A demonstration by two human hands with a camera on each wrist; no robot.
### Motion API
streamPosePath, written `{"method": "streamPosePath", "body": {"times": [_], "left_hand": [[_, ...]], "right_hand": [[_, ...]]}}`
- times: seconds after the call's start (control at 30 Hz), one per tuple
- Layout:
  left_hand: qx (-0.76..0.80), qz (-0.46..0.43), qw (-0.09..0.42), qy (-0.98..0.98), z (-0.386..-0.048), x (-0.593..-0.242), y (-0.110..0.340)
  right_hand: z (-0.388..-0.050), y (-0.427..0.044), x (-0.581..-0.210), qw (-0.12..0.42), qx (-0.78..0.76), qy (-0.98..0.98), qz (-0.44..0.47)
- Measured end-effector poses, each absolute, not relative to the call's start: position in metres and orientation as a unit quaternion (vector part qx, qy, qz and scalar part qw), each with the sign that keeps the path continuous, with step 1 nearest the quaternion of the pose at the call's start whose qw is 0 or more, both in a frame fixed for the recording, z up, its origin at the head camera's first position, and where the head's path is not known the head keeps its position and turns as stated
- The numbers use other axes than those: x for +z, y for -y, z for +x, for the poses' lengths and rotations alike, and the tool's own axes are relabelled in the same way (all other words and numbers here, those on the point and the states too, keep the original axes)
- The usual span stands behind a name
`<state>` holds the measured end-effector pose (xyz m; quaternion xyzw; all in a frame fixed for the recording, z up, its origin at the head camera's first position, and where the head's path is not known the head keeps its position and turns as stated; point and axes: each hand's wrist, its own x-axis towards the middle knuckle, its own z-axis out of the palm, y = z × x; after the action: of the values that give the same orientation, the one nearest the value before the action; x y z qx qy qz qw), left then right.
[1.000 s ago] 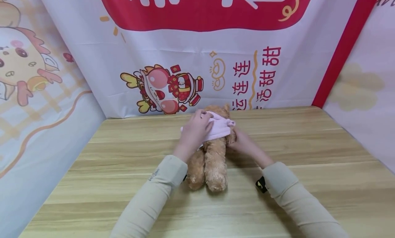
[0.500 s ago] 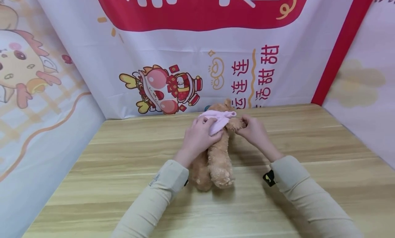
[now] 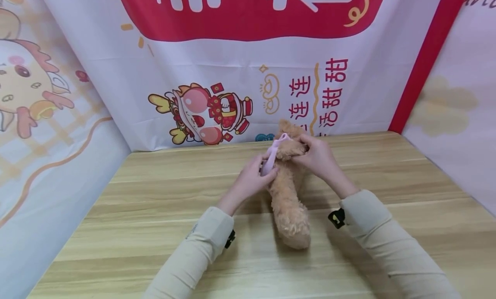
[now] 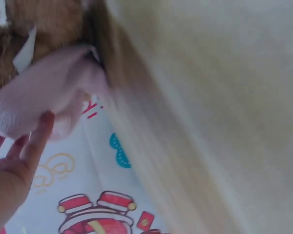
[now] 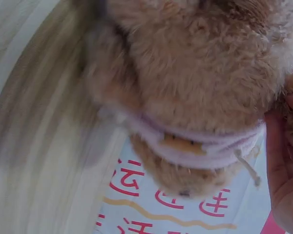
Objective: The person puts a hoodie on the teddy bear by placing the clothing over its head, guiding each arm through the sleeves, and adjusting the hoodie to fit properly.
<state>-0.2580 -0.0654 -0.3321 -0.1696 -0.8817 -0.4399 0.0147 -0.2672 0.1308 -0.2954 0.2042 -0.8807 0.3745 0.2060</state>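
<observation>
A brown plush toy (image 3: 288,204) stands turned on its side on the table, one leg toward the front edge. Pink cloth (image 3: 271,157) wraps its upper body; the right wrist view shows the cloth (image 5: 200,148) as a band with a small brown patch and a short cord. My left hand (image 3: 249,180) pinches the cloth's lower edge, and in the left wrist view the fingers of that hand (image 4: 19,165) lie against the fabric (image 4: 44,97). My right hand (image 3: 317,159) grips the toy's arm (image 3: 290,149); its fingertips are partly hidden by fur.
A wood-grain table (image 3: 162,195) spreads around the toy. Behind it hangs a white and red printed cloth backdrop (image 3: 217,53), close to the toy's head. Printed panels flank the left and right sides. A black device shows at each wrist.
The toy has rotated sideways and shifted slightly right, so one leg now shows. My right hand rose from beside the toy to its arm; my left hand moved right with the cloth.
</observation>
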Motion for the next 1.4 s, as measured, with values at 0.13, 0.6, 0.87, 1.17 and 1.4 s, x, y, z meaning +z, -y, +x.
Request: {"method": "streamPosePath", "body": {"times": [0.13, 0.6, 0.87, 1.17, 1.4], "left_hand": [[-0.477, -0.190, -0.034, 0.857, -0.260, -0.345, 0.067], [-0.372, -0.186, 0.151, 0.897, -0.260, -0.332, 0.075], [-0.394, -0.114, 0.129, 0.903, -0.264, -0.334, 0.090], [-0.424, -0.127, 0.128, 0.887, -0.267, -0.338, 0.091], [-0.395, -0.173, 0.122, 0.894, -0.271, -0.349, 0.092]], "right_hand": [[-0.268, -0.126, -0.301, 0.152, 0.400, 0.881, 0.200], [-0.268, -0.122, -0.321, 0.039, 0.408, 0.863, 0.296], [-0.266, -0.140, -0.331, -0.055, 0.341, 0.924, 0.166], [-0.275, -0.142, -0.346, -0.007, 0.362, 0.915, 0.179], [-0.276, -0.136, -0.340, 0.048, 0.347, 0.922, 0.167]]}}
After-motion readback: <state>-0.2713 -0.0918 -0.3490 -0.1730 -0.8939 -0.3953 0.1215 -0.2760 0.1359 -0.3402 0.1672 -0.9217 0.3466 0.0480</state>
